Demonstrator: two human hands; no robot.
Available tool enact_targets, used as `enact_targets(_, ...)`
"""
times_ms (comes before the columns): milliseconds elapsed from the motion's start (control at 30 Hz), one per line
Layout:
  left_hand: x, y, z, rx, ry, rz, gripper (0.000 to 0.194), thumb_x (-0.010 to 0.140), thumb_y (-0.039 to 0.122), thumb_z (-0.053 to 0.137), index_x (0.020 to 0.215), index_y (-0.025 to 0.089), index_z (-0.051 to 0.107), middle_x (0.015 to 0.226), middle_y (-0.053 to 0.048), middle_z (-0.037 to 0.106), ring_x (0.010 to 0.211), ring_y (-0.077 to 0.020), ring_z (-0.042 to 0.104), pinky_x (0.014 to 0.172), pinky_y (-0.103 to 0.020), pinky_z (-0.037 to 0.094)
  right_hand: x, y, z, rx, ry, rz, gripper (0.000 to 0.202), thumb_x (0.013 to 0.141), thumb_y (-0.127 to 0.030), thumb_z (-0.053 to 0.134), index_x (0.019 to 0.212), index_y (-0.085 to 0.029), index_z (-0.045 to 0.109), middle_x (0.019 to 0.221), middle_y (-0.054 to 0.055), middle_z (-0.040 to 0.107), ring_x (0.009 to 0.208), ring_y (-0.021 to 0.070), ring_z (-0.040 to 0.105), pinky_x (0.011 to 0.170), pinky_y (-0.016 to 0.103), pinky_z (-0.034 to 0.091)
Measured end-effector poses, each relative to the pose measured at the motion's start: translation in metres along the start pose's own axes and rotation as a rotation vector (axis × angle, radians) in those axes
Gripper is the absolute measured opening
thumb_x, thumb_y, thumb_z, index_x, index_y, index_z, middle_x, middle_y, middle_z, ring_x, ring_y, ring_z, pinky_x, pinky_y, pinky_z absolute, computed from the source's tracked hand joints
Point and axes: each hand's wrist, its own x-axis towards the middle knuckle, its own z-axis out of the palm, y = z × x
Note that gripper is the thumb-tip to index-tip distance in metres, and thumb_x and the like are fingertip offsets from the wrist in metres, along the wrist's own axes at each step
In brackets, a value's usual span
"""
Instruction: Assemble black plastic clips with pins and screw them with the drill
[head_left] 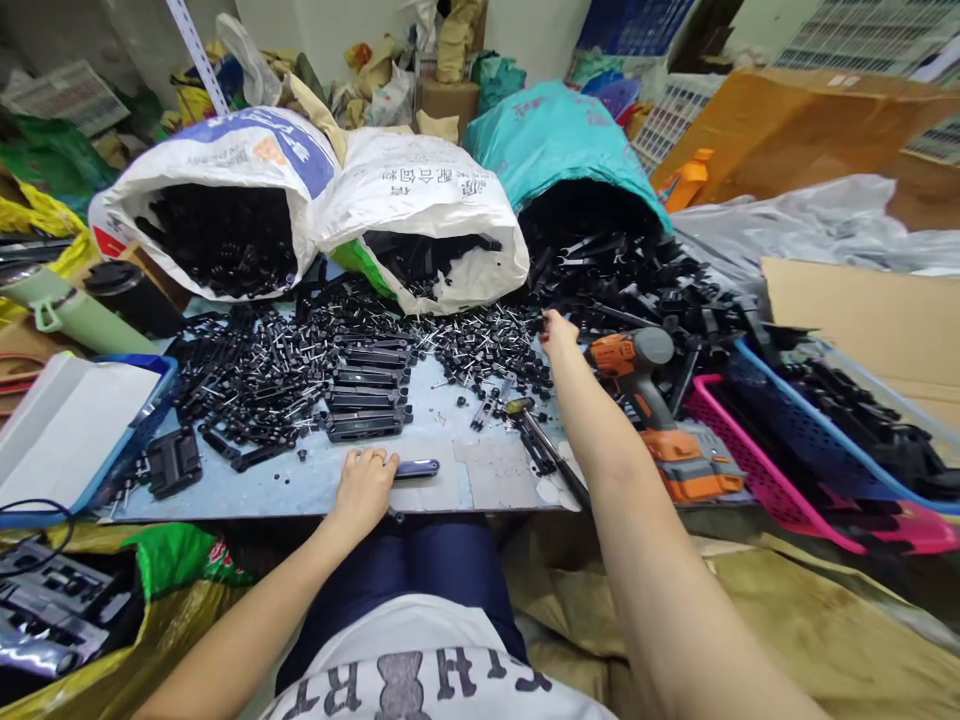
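Near the table's front edge my left hand [365, 490] is closed over one end of a long black plastic part [417, 468], whose other end points right. My right hand [559, 330] stretches far forward to the edge of a heap of small black parts with metal pins [491, 345]. Its fingers are pinched together, and what they hold is too small to make out. Between the hands lies a row of long black plastic parts [367, 400], stacked side by side. An orange and grey cordless drill [637, 390] lies right of my right forearm.
Three sacks, a blue-white one [225, 150], a white one [427, 190] and a teal one [562, 130], spill black parts. A screwdriver [551, 450] lies near the front edge. Pink [772, 480] and blue [832, 430] baskets stand right; a blue tray [142, 430] stands left.
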Motion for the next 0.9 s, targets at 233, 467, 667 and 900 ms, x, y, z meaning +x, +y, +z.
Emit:
enact_targets(233, 0.009, 0.008, 0.005, -0.162, -0.038, 0.182, 0.035, 0.089, 0.025, 0.046, 0.124, 0.017, 0.047, 0.104, -0.009, 0.058, 0.098, -0.0236, 0.052, 0.083, -0.036, 0.04, -0.109, 0.031, -0.024, 0.226, -0.603, -0.182, 0.028, 0.082, -0.04, 0.051, 0.098, -0.017, 0.051, 0.061, -0.004, 0.055, 0.05, 0.0103, 0.051, 0.05, 0.022, 0.043)
enact_targets(467, 0.014, 0.008, 0.003, -0.284, -0.05, 0.231, 0.028, 0.087, 0.019, 0.044, 0.114, 0.017, 0.051, 0.105, -0.009, 0.057, 0.1, -0.0226, 0.051, 0.087, -0.036, 0.041, -0.208, 0.054, -0.074, -0.663, -1.154, -0.889, 0.039, 0.086, -0.05, 0.047, 0.112, -0.022, 0.056, 0.095, 0.008, 0.068, 0.081, 0.0203, 0.064, 0.071, 0.029, 0.044)
enact_targets(667, 0.021, 0.015, -0.003, -0.283, -0.118, 0.246, 0.042, 0.084, 0.016, 0.038, 0.126, 0.018, 0.045, 0.113, -0.009, 0.054, 0.105, -0.0228, 0.049, 0.092, -0.038, 0.038, -0.235, 0.064, -0.068, -0.974, -1.092, -1.129, 0.042, 0.091, -0.053, 0.037, 0.107, -0.019, 0.055, 0.084, 0.009, 0.067, 0.072, 0.0205, 0.064, 0.057, 0.024, 0.035)
enact_targets(900, 0.026, 0.015, -0.004, -0.291, -0.151, 0.249, 0.042, 0.083, 0.016, 0.036, 0.123, 0.019, 0.047, 0.111, -0.009, 0.054, 0.106, -0.0229, 0.048, 0.091, -0.037, 0.038, -0.239, 0.06, -0.065, -1.022, -1.041, -1.157, 0.043, 0.092, -0.054, 0.033, 0.108, -0.02, 0.054, 0.088, 0.007, 0.066, 0.071, 0.019, 0.064, 0.054, 0.024, 0.028)
